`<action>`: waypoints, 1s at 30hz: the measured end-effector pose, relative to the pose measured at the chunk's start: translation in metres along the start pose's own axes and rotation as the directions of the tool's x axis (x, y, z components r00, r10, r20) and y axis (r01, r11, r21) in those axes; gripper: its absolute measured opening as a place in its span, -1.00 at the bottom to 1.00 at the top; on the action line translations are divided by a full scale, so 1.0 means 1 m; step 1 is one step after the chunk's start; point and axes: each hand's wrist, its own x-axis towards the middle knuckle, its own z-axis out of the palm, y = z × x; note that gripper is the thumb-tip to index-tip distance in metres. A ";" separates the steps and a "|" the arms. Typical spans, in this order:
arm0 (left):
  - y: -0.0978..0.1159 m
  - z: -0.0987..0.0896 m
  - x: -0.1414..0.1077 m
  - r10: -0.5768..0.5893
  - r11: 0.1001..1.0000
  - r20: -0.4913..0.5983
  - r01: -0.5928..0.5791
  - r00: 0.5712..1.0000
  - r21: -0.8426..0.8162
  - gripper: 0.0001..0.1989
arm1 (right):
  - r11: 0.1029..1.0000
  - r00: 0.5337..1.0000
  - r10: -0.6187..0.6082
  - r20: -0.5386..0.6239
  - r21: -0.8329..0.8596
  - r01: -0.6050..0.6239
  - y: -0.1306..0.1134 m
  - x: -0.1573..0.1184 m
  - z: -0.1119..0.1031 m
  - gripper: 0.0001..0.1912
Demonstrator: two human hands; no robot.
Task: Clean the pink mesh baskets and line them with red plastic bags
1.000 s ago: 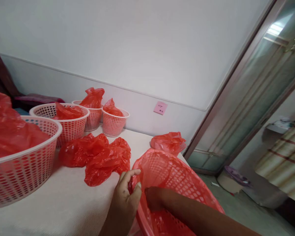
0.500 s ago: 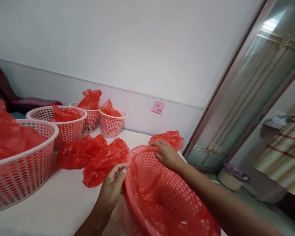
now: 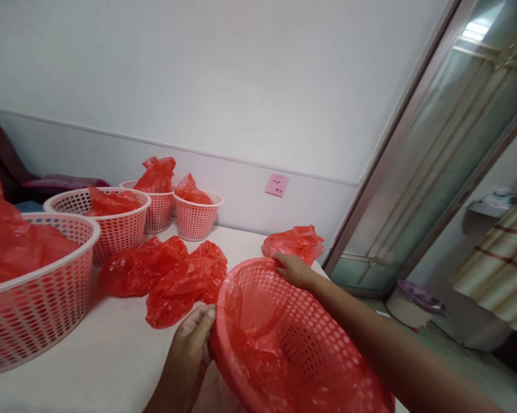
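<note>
A pink perforated plastic basket [image 3: 322, 338] tilts toward me at the front of the table, lined with a thin red plastic bag [image 3: 262, 358] whose edge is folded over the rim. My left hand [image 3: 187, 341] grips the rim on its left side, thumb on top and fingers mostly hidden beneath. At the far rim, my right hand [image 3: 296, 271] is closed over the edge and the bag's fold, its fingertips partly out of sight. Crumpled red plastic bags [image 3: 185, 275] lie on the table just left of the basket.
Several pink baskets, among them a large one [image 3: 43, 298] and a small one [image 3: 197, 221], stand at the left with red bags inside. Another red bag [image 3: 299, 241] lies behind my right hand. A pink note [image 3: 277, 185] is on the wall. Beyond the table's right side is a glass door [image 3: 396, 172].
My left hand has moved slightly down and closed round the rim; its fingers were straighter before. My right hand has dropped a little onto the far rim. The bag's edge lies closer to the basket.
</note>
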 end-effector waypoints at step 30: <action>-0.048 0.008 -0.077 -0.262 0.963 0.043 0.264 0.964 -0.059 -0.68 | 0.925 0.714 0.230 -0.661 0.377 0.051 -0.020 -0.229 0.013 -0.74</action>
